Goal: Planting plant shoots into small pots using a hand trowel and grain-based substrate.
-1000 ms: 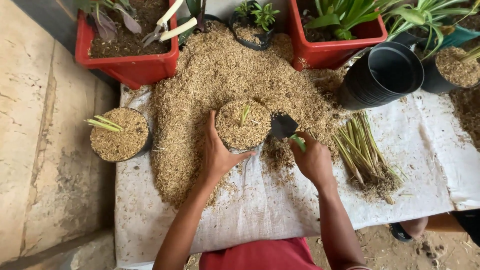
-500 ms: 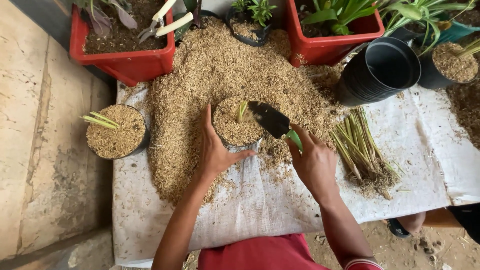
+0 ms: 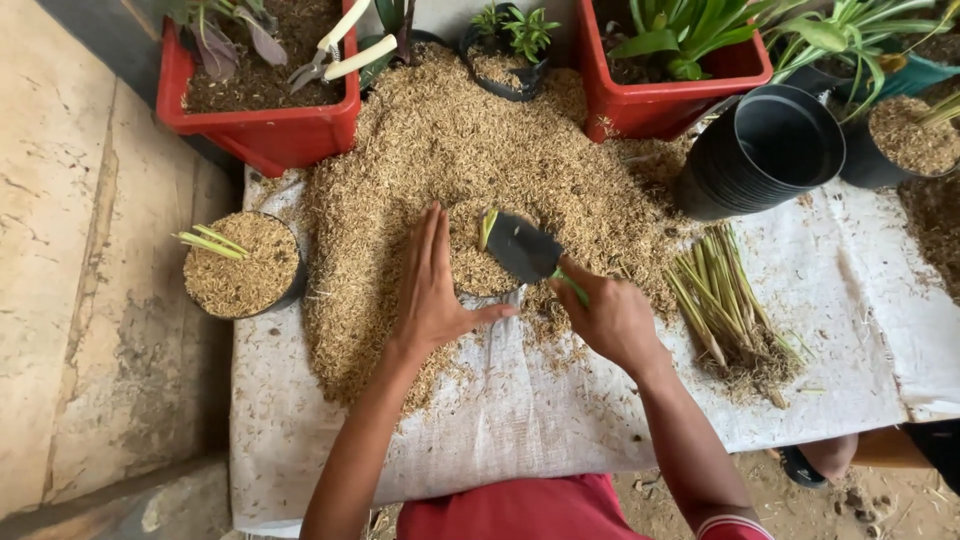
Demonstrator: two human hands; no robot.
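Observation:
My left hand (image 3: 430,290) cups the left side of a small black pot (image 3: 478,268) filled with rice husk, fingers stretched along its rim. A green shoot (image 3: 487,226) stands in the middle of the pot. My right hand (image 3: 612,318) grips the green handle of a black trowel (image 3: 522,247), whose blade lies flat on the husk in the pot beside the shoot. The pot sits at the front of a big heap of rice husk (image 3: 470,140) on a white woven sheet (image 3: 560,410).
A filled pot with a shoot (image 3: 240,265) stands at the left. A bundle of cut shoots (image 3: 725,305) lies to the right. A stack of black pots (image 3: 765,150) lies on its side. Red planters (image 3: 262,85) with pruners (image 3: 335,50) line the back.
The trowel blade has swung from the pot's right edge onto the husk surface next to the shoot. My left hand has slid further up along the pot's side.

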